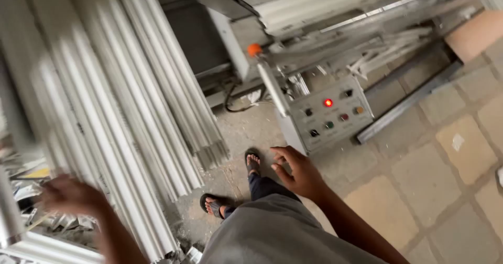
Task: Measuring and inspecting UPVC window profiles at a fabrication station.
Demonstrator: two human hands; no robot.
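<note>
Down below me, my left hand (70,196) blurs against the leaning stack of long white profiles (120,112); I cannot tell how its fingers stand. My right hand (298,174) hangs empty, fingers loosely curled and apart, just in front of the grey control box (330,114) with its lit red button (328,102).

Person in grey and dark clothes

Grey shirt (277,232), dark trousers (262,186), black flip-flops (252,162) nearest the control panel (330,114); forearms unsleeved.
</note>
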